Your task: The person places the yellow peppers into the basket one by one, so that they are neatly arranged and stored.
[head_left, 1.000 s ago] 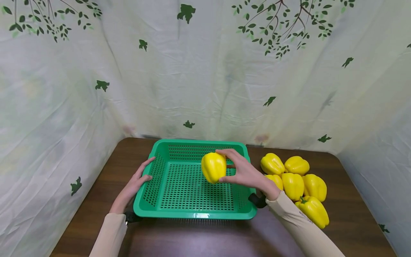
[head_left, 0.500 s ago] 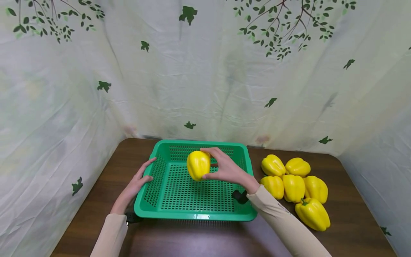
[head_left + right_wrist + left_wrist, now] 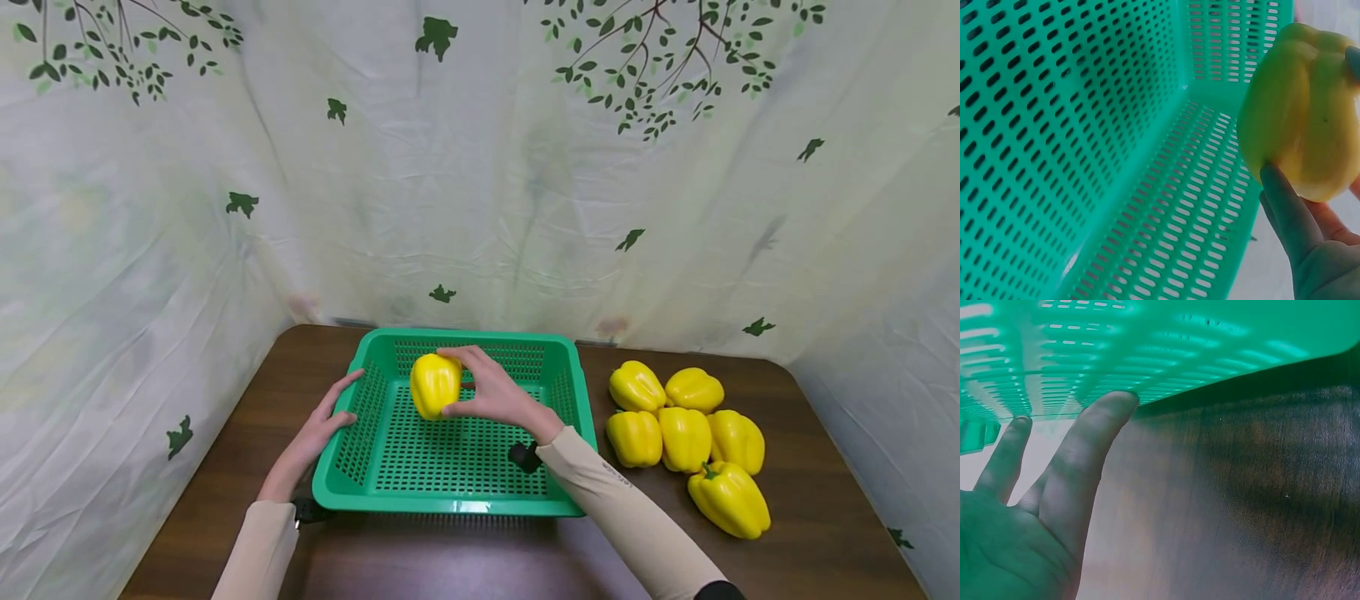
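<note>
A yellow bell pepper (image 3: 436, 386) is gripped by my right hand (image 3: 491, 393), thumb below and fingers above. They are over the left half of a green perforated plastic basket (image 3: 465, 504). In the right wrist view the pepper (image 3: 1304, 119) hangs above the basket's slotted floor, with a fingertip against its lower side. My left hand (image 3: 318, 429) touches the basket's left side with straight, spread fingers. The left wrist view has the thumb and a finger (image 3: 1079, 469) reaching to the slotted wall (image 3: 1166, 356) from outside.
Several yellow bell peppers (image 3: 684, 439) lie grouped on the brown wooden table (image 3: 817, 517) right of the basket. Behind the table hangs a pale curtain (image 3: 495, 208) printed with leaves. A black band (image 3: 525, 457) is at my right wrist.
My right hand has carried the bell pepper leftward across the basket, from its right half to its left. The left hand and the basket stay in place.
</note>
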Tool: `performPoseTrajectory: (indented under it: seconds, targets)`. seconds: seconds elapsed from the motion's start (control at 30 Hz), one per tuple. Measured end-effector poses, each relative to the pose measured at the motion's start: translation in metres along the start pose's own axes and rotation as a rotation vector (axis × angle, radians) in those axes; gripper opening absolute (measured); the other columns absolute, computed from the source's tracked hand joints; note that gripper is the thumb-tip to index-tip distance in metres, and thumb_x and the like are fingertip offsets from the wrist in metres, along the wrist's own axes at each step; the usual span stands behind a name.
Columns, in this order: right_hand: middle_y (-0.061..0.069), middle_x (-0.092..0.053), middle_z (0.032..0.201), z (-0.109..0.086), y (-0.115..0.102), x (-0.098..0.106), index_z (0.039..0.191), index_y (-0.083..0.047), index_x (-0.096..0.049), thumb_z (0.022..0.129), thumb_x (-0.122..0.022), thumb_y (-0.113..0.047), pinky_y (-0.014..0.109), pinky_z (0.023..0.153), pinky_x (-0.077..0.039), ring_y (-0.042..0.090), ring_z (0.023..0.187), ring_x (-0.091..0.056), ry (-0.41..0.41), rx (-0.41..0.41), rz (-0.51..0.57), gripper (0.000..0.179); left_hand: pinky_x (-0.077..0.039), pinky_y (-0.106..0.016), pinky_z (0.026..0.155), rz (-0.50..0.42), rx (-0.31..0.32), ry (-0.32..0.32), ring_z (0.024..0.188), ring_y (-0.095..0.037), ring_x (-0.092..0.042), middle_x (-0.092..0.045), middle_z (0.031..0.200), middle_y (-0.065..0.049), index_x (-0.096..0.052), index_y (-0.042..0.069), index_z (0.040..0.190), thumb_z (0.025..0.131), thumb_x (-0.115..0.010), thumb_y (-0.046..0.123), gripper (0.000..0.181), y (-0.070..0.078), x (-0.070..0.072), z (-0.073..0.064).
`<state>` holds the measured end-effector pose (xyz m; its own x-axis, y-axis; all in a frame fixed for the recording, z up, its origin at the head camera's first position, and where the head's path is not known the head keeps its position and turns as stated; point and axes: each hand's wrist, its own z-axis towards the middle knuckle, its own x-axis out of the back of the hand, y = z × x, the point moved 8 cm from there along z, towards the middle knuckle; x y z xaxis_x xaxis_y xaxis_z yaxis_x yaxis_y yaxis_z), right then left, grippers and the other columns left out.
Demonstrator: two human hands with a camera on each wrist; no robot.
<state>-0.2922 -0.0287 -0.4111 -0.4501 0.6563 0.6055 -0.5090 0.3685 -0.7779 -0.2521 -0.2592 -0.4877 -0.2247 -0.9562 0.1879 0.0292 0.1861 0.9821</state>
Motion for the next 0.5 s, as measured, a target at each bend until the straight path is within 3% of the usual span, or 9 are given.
performPoseTrajectory:
  seconds: [0.17, 0.5]
  targets:
    - [0.012, -0.039, 0.137, 0.007, 0.003, -0.008, 0.143, -0.009, -0.04, 0.077, -0.078, -0.01, 0.036, 0.088, -0.049, 0.025, 0.116, -0.045, 0.006, -0.012, 0.027, 0.076, -0.043, -0.046, 0.089, -0.006, 0.007, 0.005, 0.126, -0.048, -0.029, -0.01, 0.152, -0.022, -0.017, 0.015, 0.152, 0.095, -0.041, 0.004, 0.063, 0.001, 0.0, 0.0]
    - [0.01, -0.039, 0.136, 0.018, 0.012, -0.021, 0.142, -0.011, -0.041, 0.077, -0.079, -0.01, 0.034, 0.088, -0.049, 0.022, 0.116, -0.044, 0.017, -0.047, 0.036, 0.076, -0.048, -0.035, 0.082, -0.007, -0.012, 0.006, 0.123, -0.047, -0.033, -0.01, 0.152, -0.023, -0.018, 0.013, 0.152, 0.093, -0.041, 0.001, 0.064, 0.002, 0.0, 0.001]
